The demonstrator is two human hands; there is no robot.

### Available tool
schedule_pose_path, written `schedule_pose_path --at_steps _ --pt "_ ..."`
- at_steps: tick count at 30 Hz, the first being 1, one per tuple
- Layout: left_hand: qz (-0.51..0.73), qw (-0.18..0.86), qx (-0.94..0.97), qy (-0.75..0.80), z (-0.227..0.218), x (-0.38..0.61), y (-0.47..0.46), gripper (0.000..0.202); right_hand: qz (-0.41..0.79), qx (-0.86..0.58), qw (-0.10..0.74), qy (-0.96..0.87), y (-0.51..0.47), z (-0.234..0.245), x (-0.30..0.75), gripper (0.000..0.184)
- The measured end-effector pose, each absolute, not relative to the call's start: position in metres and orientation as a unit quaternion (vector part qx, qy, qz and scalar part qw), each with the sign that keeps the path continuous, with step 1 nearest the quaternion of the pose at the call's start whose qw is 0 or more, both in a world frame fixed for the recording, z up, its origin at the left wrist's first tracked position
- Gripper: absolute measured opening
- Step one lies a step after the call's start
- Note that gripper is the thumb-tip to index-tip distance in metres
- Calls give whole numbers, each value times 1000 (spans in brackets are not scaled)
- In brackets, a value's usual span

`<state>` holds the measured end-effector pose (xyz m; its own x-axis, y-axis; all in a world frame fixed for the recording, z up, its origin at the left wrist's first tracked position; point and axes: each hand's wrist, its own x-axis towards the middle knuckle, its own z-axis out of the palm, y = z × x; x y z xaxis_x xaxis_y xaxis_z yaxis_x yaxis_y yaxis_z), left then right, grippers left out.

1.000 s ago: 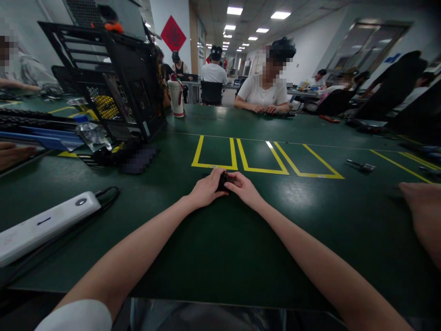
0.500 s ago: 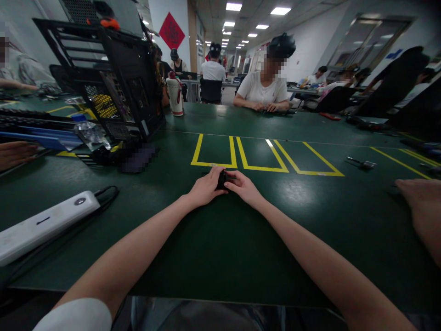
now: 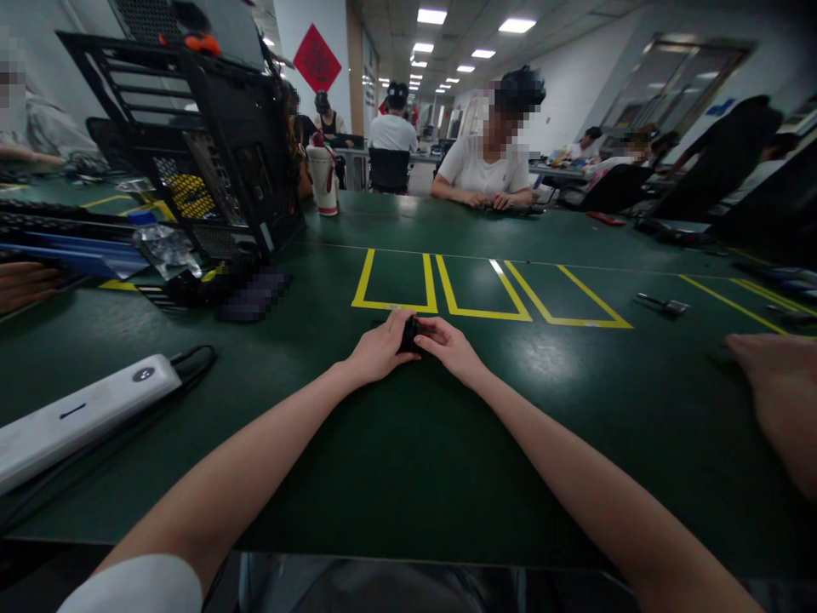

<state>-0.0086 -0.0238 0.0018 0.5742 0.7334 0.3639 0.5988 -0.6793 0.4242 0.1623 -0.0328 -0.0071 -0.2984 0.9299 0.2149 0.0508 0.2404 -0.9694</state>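
Observation:
Both my hands rest together on the dark green table [image 3: 396, 460], just in front of the yellow taped rectangles [image 3: 396, 281]. My left hand [image 3: 379, 351] and my right hand [image 3: 450, 345] are closed around a small black object [image 3: 409, 335], which shows only between the fingers. I cannot make out what the object is. Both forearms stretch forward from the near edge of the table.
A white power strip [image 3: 77, 417] with a black cable lies at the left. A black open computer case [image 3: 210, 145] stands at the back left, a white bottle [image 3: 323, 179] beside it. Another person's hand [image 3: 775, 400] rests at the right. A small metal tool [image 3: 660, 304] lies beyond it. People sit across the table.
The view has shifted very slightly; my hands stay closed on the small black object in the same spot.

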Motion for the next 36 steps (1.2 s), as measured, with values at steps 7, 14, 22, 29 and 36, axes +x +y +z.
schedule_pose_path --at_steps 7,14,22,29,36 --pt "262 126 878 380 3 -9 -25 61 506 -355 469 -631 -35 -7 161 25" --pt "253 123 875 393 5 -9 -26 63 488 -377 454 -643 -32 -8 161 32" --pt "258 116 878 385 2 -10 -25 62 493 -359 475 -635 -33 -10 161 22" --pt "258 112 880 383 2 -10 -24 65 479 -382 453 -648 -31 -10 161 31" --pt "255 125 879 383 5 -10 -26 60 505 -356 460 -638 -35 -8 161 26"
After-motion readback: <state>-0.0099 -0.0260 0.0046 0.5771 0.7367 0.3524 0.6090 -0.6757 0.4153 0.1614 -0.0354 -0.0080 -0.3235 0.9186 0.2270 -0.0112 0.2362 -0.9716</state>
